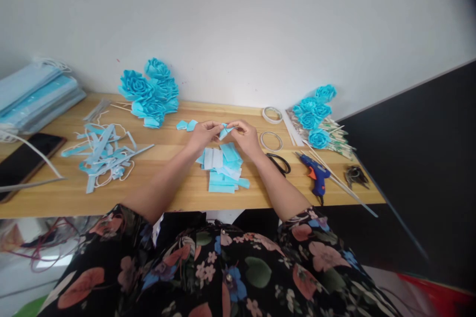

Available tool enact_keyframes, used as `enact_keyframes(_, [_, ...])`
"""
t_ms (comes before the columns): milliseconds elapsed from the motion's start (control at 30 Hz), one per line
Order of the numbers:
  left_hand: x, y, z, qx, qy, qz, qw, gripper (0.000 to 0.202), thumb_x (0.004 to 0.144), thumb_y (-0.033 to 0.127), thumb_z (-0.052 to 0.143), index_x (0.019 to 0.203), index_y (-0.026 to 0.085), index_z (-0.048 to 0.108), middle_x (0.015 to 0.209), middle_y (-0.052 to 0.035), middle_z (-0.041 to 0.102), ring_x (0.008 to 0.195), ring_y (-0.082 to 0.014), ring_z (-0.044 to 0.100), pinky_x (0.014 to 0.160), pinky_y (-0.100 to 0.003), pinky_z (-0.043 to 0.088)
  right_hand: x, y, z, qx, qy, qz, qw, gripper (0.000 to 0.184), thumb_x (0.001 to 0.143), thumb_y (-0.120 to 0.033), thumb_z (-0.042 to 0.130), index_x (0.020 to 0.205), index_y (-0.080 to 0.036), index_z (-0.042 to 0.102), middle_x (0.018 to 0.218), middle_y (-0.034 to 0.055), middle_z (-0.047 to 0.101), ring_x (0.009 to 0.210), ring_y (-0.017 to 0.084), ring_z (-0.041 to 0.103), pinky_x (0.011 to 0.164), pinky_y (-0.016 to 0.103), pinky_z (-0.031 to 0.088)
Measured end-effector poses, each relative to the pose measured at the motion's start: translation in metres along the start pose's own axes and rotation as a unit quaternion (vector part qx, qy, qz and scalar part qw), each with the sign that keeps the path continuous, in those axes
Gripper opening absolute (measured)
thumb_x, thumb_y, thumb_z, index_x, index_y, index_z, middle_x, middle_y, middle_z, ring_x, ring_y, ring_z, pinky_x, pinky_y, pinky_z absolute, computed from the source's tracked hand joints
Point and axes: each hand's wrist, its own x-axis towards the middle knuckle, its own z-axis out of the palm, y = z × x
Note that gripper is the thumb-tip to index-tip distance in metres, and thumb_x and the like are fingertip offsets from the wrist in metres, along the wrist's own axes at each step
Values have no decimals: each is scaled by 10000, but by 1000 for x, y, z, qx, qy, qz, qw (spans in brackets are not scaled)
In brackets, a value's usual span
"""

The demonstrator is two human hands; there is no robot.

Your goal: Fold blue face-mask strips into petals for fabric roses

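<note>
Between my two hands, above the middle of the table, is a small light-blue piece of face-mask fabric (225, 132). My left hand (205, 134) pinches its left side and my right hand (243, 134) pinches its right side. The piece looks folded, though its exact shape is partly hidden by my fingers. Just below my hands lies a loose pile of cut blue and white fabric pieces (226, 171). Beside my left fingers are two small folded blue pieces (186, 125) on the tabletop.
Blue fabric roses (150, 91) stand back left, more roses (312, 111) back right. Cut strips (106, 151), a phone (31, 161) and stacked face masks (37, 91) lie left. Tape rolls (271, 141), black-handled scissors (279, 163) and a blue glue gun (315, 173) lie right.
</note>
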Motion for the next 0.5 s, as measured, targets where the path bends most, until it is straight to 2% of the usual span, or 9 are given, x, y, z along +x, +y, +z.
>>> enact_keyframes(267, [1,-2,0,9,9,8,1000,463,541,535,849,718,138,686,609,-1,634,545,-98,550,543,-242,456,-1,-1,1,8,-9,6,1000,173,771,-187,554,837,-222,710,934,21,733,936,182,670,847,321,505])
enact_keyframes(400, [1,-2,0,16,20,8,1000,445,531,512,854,690,142,665,581,8,623,502,-90,530,503,-229,429,-2,-2,2,18,-25,11,999,160,764,-182,548,813,-214,698,942,32,734,944,192,666,864,335,497])
enact_keyframes(500, [1,-1,1,20,29,16,999,396,565,476,837,682,144,656,562,15,608,487,-84,513,486,-221,410,-2,-4,-1,73,-35,43,996,182,783,-226,564,915,-218,689,971,27,729,946,193,662,890,343,492])
